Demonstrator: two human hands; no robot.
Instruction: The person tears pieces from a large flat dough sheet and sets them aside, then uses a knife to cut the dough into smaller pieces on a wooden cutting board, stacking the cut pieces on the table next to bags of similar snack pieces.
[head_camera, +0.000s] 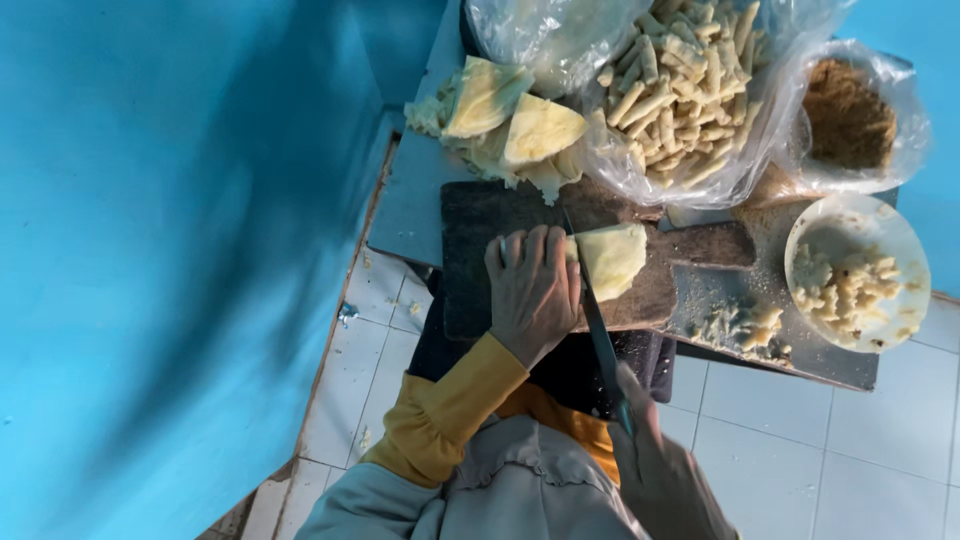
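1. Hands are working over a dark wooden cutting board (480, 225), which is lying on a small grey table (405, 205) beside a blue wall (170, 250).
2. Left hand (533, 290), in a yellow sleeve (440, 415), is pressing flat on the near middle of the board, fingers close together and touching a pale yellow wedge of dough (612, 258).
3. Right hand (665, 470) is closing around the handle of a knife (600, 335) just off the board's near edge; the blade is running up across the board between the left hand's fingers and the wedge.
4. More pale wedges (515, 125) are lying stacked just beyond the board's far edge.
5. A clear plastic bag of cut sticks (680, 85) is sitting past the board's far right corner, with a bag of brown crumbs (850, 115) further right.
6. A white bowl (885, 225) holding pale pieces is standing well to the right of the board.
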